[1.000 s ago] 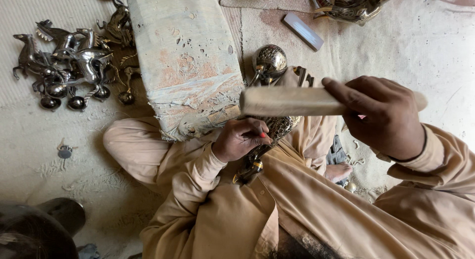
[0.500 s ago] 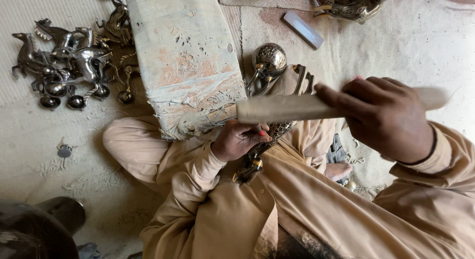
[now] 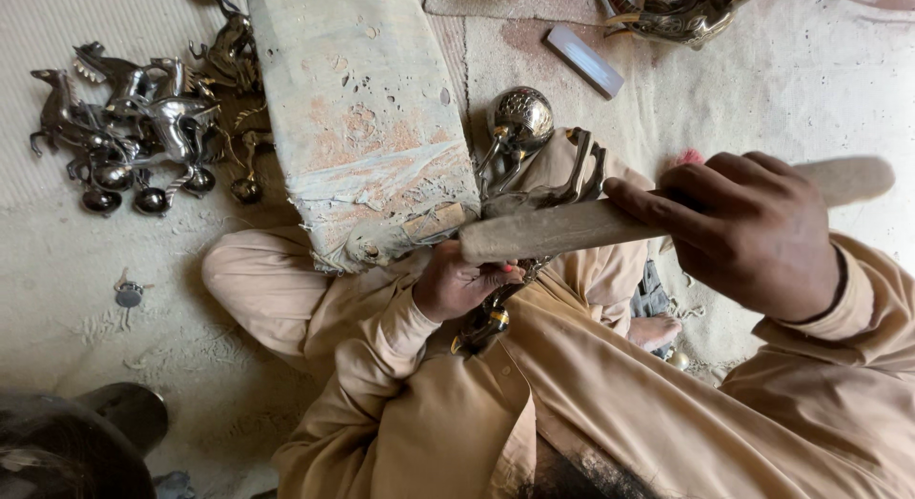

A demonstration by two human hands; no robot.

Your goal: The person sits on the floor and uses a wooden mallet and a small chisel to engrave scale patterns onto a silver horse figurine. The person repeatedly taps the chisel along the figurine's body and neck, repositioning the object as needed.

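Brass and silver metal make up the ornate piece (image 3: 519,189) at the middle of the scene, with a perforated round ball at its far end and a darker stem running near, down into the person's lap. The left hand (image 3: 459,285) is closed around the lower part of this piece, fingers curled over it, pinning it against the near end of a worn, pale wooden block (image 3: 357,118) that slants away to the far left. The right hand (image 3: 748,232) is wrapped firmly around a pale wooden stick (image 3: 572,227), held almost level, its left end lying over the piece just above the left hand. Beige sleeves and folded, beige-clad legs surround the work, and a bare foot (image 3: 656,329) shows near the right knee. On the woven mat to the far left lies a cluster of small metal horse figures (image 3: 143,127). Farther off, a flat light bar (image 3: 583,61) rests on the pale ground cloth (image 3: 801,89), and another ornate metal object (image 3: 681,13) sits at the far edge.
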